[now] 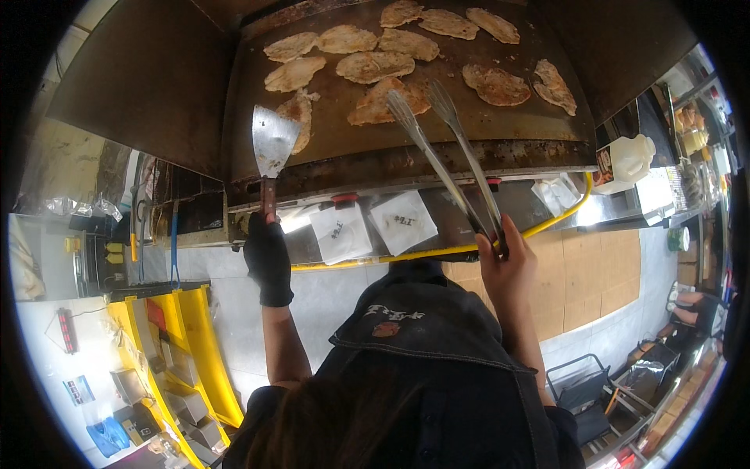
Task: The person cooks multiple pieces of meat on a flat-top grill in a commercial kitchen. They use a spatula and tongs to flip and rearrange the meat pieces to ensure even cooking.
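My left hand point(267, 258), in a black glove, grips the handle of a metal scraper point(273, 138). Its broad blade is raised at the griddle's left front, overlapping in view a browned piece of meat point(304, 120). My right hand point(511, 262), bare, holds long metal tongs point(469, 161) with their tips apart. Between and under the tips, in view, lies a browned flat fillet point(375, 106) on the flat griddle point(422, 138); contact cannot be told. Several more flat pieces of cooked meat, such as one at the right point(497, 85), are spread over the griddle.
Dark metal panels point(152, 88) flank the griddle. White paper packets point(403, 223) with writing lie on the front ledge, edged by a yellow hose point(551, 225). A plastic jug point(626, 161) stands at the right. A yellow rack point(205, 346) is at the lower left; a folding chair point(577, 387) is lower right.
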The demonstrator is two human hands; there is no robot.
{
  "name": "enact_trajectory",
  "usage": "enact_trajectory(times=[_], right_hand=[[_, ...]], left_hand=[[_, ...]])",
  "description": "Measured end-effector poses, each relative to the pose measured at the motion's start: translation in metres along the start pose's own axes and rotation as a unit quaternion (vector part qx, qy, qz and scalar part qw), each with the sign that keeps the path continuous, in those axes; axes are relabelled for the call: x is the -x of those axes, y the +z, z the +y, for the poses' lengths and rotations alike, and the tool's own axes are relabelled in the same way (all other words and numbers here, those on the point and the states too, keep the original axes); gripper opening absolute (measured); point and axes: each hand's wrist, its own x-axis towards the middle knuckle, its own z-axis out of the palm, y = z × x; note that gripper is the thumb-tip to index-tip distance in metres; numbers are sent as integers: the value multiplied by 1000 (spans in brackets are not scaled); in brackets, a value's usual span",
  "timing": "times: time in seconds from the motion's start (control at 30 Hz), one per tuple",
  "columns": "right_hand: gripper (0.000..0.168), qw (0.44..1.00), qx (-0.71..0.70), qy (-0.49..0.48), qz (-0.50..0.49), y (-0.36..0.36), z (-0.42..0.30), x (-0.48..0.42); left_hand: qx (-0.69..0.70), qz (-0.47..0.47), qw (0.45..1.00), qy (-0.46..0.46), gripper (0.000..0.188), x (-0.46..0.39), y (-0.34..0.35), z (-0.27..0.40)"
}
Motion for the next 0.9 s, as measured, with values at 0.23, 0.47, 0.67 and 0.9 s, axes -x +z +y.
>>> enact_trajectory(times=[0.23,0.47,0.67,0.9], right_hand=[[40,1000,-1,13,7,-2,0,3],[40,1000,-7,24,-1,-3,0,3],[39,999,-13,37,13,-4,1,6],[39,999,-4,44,14,-8,6,7]], left_hand=[[-33,9,999,2,22,2,-6,-7],[-24,-10,999,-20,27,1,-7,-1],[-2,-2,1000,1,25,-4,-3,-9],[-57,54,995,68,25,-5,-1,-11]])
